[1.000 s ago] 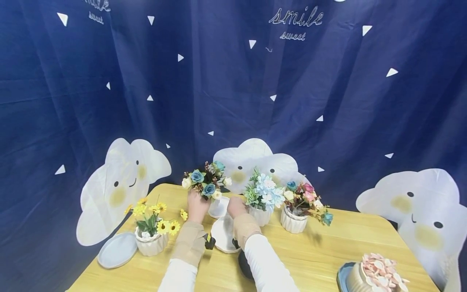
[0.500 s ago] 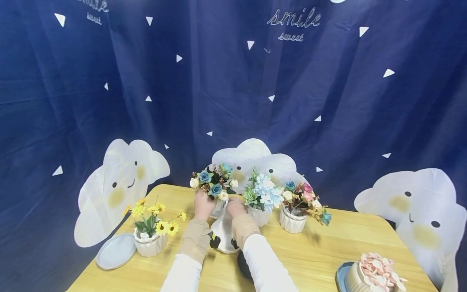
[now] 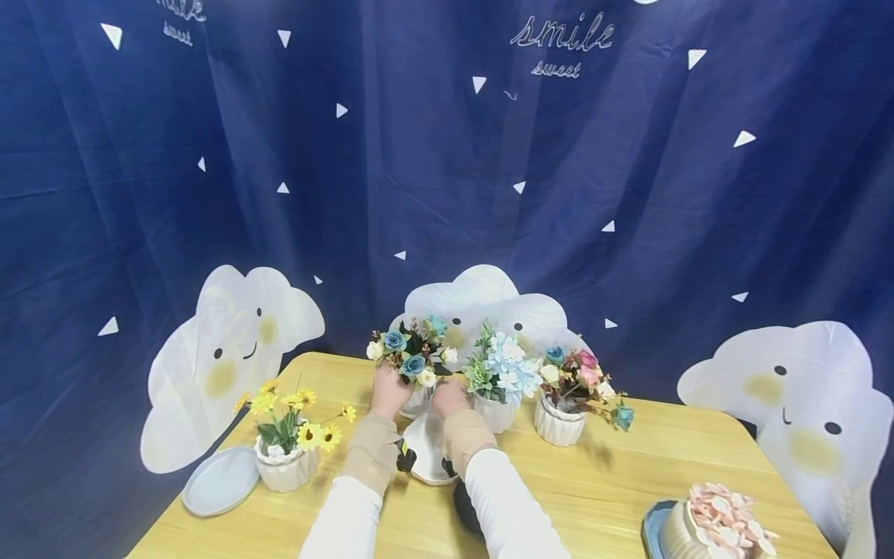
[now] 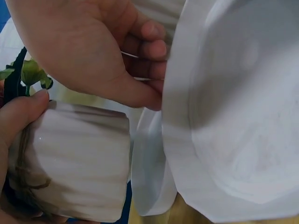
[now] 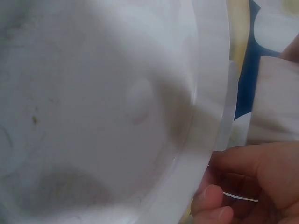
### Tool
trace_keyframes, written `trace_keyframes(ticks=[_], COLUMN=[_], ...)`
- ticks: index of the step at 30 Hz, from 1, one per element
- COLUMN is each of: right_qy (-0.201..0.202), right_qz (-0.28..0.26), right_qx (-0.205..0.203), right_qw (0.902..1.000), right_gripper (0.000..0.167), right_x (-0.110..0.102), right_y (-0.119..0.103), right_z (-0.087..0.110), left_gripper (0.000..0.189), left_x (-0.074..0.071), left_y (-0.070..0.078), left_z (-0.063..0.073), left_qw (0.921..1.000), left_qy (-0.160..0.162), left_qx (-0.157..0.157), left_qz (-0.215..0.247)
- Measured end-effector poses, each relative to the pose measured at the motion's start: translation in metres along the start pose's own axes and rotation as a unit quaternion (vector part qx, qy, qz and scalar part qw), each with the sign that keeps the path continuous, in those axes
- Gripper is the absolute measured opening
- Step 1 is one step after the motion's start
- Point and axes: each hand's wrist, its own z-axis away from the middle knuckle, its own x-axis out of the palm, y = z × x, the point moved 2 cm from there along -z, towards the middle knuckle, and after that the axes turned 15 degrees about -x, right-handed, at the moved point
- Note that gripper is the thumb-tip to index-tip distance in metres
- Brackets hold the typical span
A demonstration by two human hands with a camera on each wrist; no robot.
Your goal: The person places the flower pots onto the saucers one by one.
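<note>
My left hand (image 3: 391, 390) grips a white ribbed flower pot (image 4: 79, 161) from its left side, thumb by the rim. Blue and cream artificial roses (image 3: 412, 353) fill the pot. Its base is close over a small white saucer (image 4: 152, 172) at the back middle of the table. My right hand (image 3: 450, 396) is at the saucer's right side, thumb at its edge and fingers curled; in the right wrist view the larger plate partly covers the fingertips. That larger white plate (image 3: 422, 450) lies nearer me, between my forearms.
Right of my hands stand a pot of pale blue flowers (image 3: 506, 369) and one of mixed roses (image 3: 562, 419). Yellow flowers in a pot (image 3: 286, 470) and a grey-blue plate (image 3: 222, 481) are left. A tilted pot of pink petals (image 3: 729, 520) is front right. A black object (image 3: 466, 508) shows beside my right sleeve.
My left hand has carried the rose pot rightward and lower, over the small saucer; over the last half second it has barely shifted. The right hand has stayed in place.
</note>
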Motion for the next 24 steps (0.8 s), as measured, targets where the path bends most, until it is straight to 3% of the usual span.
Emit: trace_keyframes(ticks=[2,3,4,6,8,9,10,11,15,19,24], right_qy=[-0.017,-0.019,-0.016,-0.007,0.008,0.014,0.011,0.018,0.005,0.001,0.011], right_qz=[-0.016,-0.034,-0.043,-0.063,-0.070,-0.072,-0.068,-0.056,-0.030,-0.036,-0.047], right_qx=[0.024,0.038,0.046,0.065,0.072,0.074,0.077,0.072,0.075,0.106,0.126], right_qw=[0.9994,0.9985,0.9979,0.9959,0.9949,0.9946,0.9947,0.9957,0.9967,0.9937,0.9908], right_gripper=[0.032,0.032,0.029,0.029,0.030,0.030,0.031,0.030,0.025,0.028,0.031], right_x=[-0.003,-0.029,-0.044,-0.057,-0.059,-0.059,-0.034,-0.016,0.006,0.002,0.003], right_y=[-0.002,-0.015,-0.023,-0.029,-0.031,-0.031,-0.018,-0.010,-0.001,-0.005,-0.006], right_z=[-0.001,0.010,0.016,0.022,0.025,0.025,0.015,0.007,-0.004,-0.004,-0.004], left_gripper=[0.009,0.009,0.011,0.014,0.021,0.027,0.030,0.032,0.039,0.037,0.031], left_x=[0.042,0.044,0.057,0.088,0.098,0.100,0.124,0.139,0.182,0.200,0.197], left_y=[-0.055,-0.059,-0.075,-0.114,-0.126,-0.127,-0.156,-0.175,-0.226,-0.248,-0.245], left_z=[0.007,0.008,0.010,0.017,0.019,0.019,0.023,0.025,0.031,0.033,0.034], left_qw=[0.9996,0.9991,0.9981,0.9968,0.9969,0.9967,0.9964,0.9963,0.9967,0.9970,0.9971], left_qy=[0.002,0.006,0.017,0.021,0.000,-0.004,-0.015,-0.023,-0.035,-0.046,-0.060], left_qx=[0.022,0.039,0.056,0.066,0.057,0.058,0.050,0.045,0.041,0.036,0.022], left_qz=[-0.015,-0.015,-0.021,-0.041,-0.055,-0.057,-0.067,-0.070,-0.061,-0.051,-0.040])
